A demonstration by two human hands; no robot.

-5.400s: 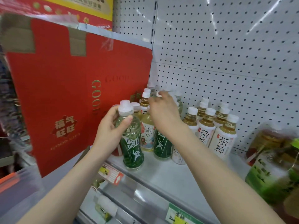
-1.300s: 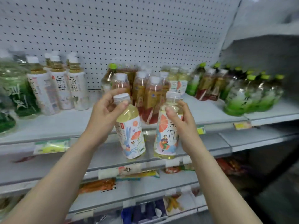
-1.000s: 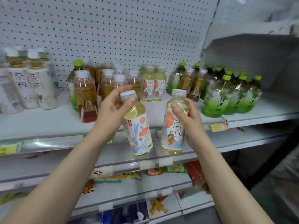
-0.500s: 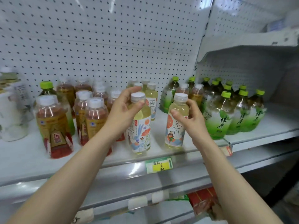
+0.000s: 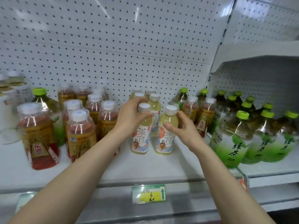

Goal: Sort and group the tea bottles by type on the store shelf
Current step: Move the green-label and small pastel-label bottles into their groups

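Standing upright side by side on the white shelf (image 5: 161,165), two pale yellow tea bottles: the left hand (image 5: 129,117) grips the left bottle (image 5: 141,139) near its cap, the right hand (image 5: 182,126) loosely cups the right bottle (image 5: 166,139), fingers partly open, red-labelled bottles (image 5: 80,135) left, green tea bottles (image 5: 233,143) right

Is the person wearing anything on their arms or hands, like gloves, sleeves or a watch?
No. The left hand and right hand are bare, with no gloves, rings or watch showing. Both forearms are uncovered as far as the picture's lower edge; no sleeve is in view.
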